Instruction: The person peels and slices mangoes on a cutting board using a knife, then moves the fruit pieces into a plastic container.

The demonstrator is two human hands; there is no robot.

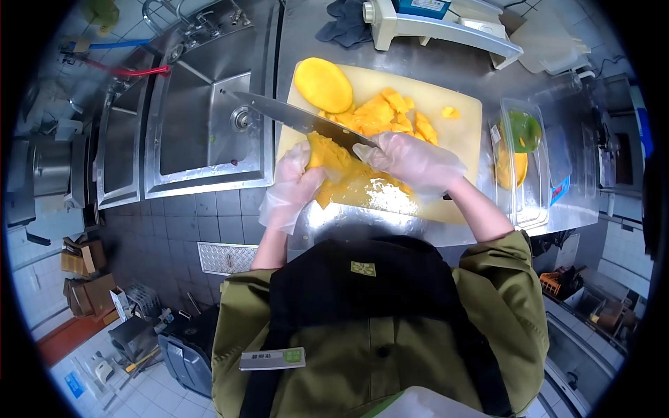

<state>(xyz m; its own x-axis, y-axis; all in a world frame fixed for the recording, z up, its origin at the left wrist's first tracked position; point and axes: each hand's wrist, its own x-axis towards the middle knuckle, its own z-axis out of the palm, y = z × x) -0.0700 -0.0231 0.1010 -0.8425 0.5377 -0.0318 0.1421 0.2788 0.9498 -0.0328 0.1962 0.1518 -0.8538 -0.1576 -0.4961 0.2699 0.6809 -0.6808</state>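
Both my hands wear clear plastic gloves. My right hand point(414, 161) is closed around the handle end of a large kitchen knife point(296, 117), whose blade points up and left past the board's edge. In my left hand point(296, 182) is a piece of mango point(329, 159), its flesh under the blade. The fingers wrap its left side. A pile of cut mango chunks point(376, 111) lies on the cutting board point(460, 139) just beyond the knife. One large mango half point(323, 85) rests at the board's far left corner. Wet juice shines along the near edge.
To the left is a steel double sink point(202, 132) with taps. A clear plastic container point(533, 174) with mango and a green item inside stands at the right. Behind the board are a dark cloth point(345, 24) and a pale stand point(446, 31).
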